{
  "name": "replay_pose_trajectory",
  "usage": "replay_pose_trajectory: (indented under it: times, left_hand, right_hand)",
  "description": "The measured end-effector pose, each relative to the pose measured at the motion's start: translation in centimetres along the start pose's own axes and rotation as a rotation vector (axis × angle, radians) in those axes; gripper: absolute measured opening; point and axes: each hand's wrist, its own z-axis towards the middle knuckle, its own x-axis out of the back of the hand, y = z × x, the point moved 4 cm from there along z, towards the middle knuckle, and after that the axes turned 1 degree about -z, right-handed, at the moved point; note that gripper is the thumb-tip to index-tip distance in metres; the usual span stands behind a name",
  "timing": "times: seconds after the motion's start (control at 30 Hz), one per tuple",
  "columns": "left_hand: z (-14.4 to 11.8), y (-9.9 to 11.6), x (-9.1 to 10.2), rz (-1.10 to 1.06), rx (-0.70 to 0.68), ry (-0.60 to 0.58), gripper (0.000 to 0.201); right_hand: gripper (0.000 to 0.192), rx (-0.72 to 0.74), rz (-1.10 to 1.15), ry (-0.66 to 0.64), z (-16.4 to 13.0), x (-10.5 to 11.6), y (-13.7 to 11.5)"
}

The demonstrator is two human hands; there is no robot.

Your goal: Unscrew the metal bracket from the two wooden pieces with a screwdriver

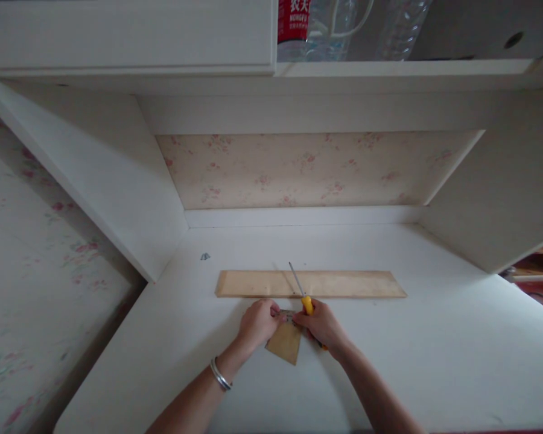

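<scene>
My right hand is closed round a screwdriver with a yellow handle. Its thin shaft points up and away, over the long wooden board lying across the desk. The thumb and fingertips of that hand also touch a small metal plate with holes. From the other side my left hand, with a silver bracelet on its wrist, pinches the same plate. The plate sits at the top edge of a small, tapered wooden piece. Fingers partly hide where plate and wood meet.
A few small metal bits lie on the white desk at the back left. White side panels flank the desk. Overhead hangs a white cabinet, with plastic bottles on its open shelf.
</scene>
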Motion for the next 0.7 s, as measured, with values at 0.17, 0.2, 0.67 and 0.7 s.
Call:
replay_pose_trajectory:
  times: [0.17, 0.2, 0.67, 0.7]
  left_hand:
    - [-0.3, -0.3, -0.1, -0.065, -0.002, 0.022, 0.026]
    - [-0.3, -0.3, -0.2, -0.093, -0.018, 0.015, 0.027]
    - [0.9, -1.6, 3.8, -0.589, -0.024, -0.037, 0.040]
    - [1.7, -2.4, 5.2, -0.581, -0.002, 0.021, 0.040]
  right_hand:
    - [0.017, -0.012, 0.112, -0.010, -0.3, 0.0, -0.3]
    - [0.017, -0.019, 0.145, -0.015, -0.4, 0.0, -0.2]
    - [0.027, 0.075, 0.315, -0.006, -1.2, 0.3, -1.5]
    - [0.028, 0.069, 0.320, -0.004, -1.1, 0.5, -1.4]
